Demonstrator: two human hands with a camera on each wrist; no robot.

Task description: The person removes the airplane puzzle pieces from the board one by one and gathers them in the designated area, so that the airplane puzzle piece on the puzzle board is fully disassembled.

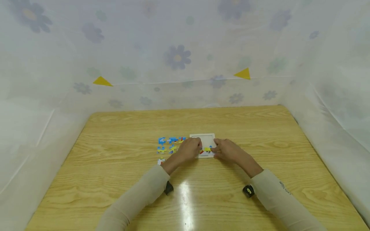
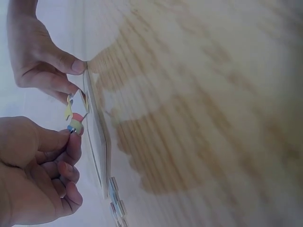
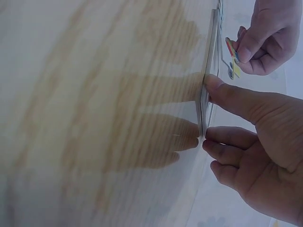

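My left hand [image 1: 189, 148] pinches a colourful jigsaw piece [image 2: 75, 124] between thumb and forefinger, over the lower part of a white puzzle tray [image 1: 202, 134]. The piece stands tilted and shows red, yellow and blue. At the tray's right side, my right hand [image 1: 228, 150] grips the edge, its thumb [image 3: 215, 84] near the lower corner and other fingers along the side. A yellow patch of puzzle picture [image 1: 207, 149] shows inside the tray between the hands. The left hand covers the tray's left side in the head view.
Several loose jigsaw pieces [image 1: 162, 140] lie in rows on the wooden table [image 1: 121, 179], left of the tray and partly behind the left hand. White flowered sheeting [image 1: 185, 93] encloses the table's back and sides, with two yellow triangles on it.
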